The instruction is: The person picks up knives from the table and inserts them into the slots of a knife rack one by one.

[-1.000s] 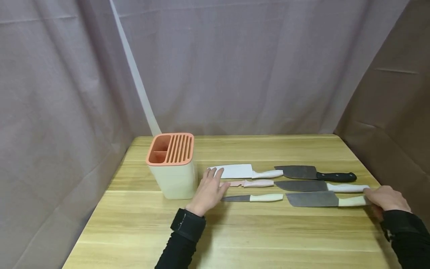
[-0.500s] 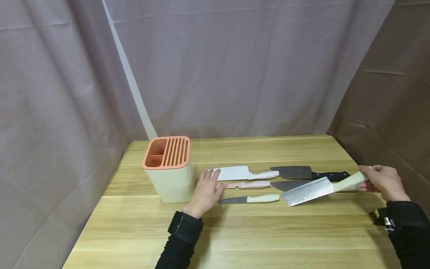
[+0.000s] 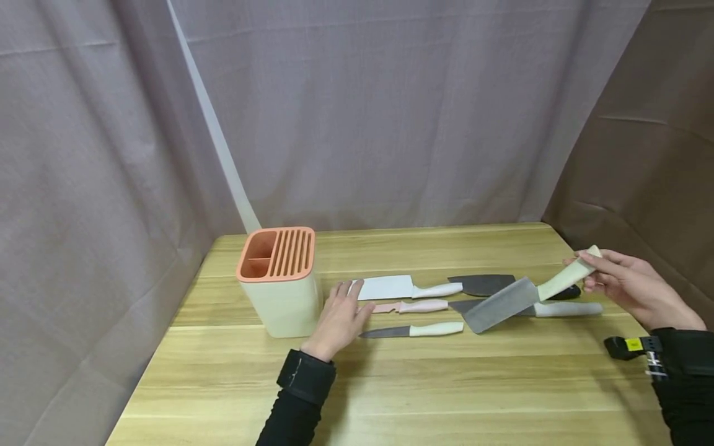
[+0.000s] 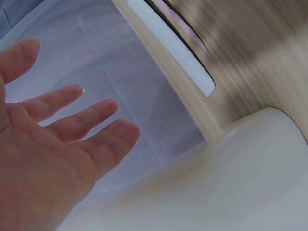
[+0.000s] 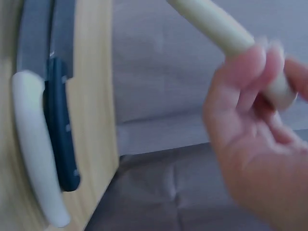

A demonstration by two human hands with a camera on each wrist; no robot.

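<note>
Grey-bladed, cream-handled cleaver [image 3: 502,302] tilted in right hand's [image 3: 630,286] pinch; left hand [image 3: 341,319] flat, fingers relaxed.

Both arms wear long black sleeves, left sleeve [image 3: 292,415] at lower centre of the head view, right sleeve [image 3: 687,387] at lower right corner. Left wrist carries a wide black band [image 3: 305,376] with a faint pale scuff mark on it; right wrist carries a black strap unit [image 3: 636,350] sticking out sideways with a small yellow label and white markings beside it. Left hand [image 3: 338,321] and right hand [image 3: 633,286] are bare, no gloves or rings visible.
</note>
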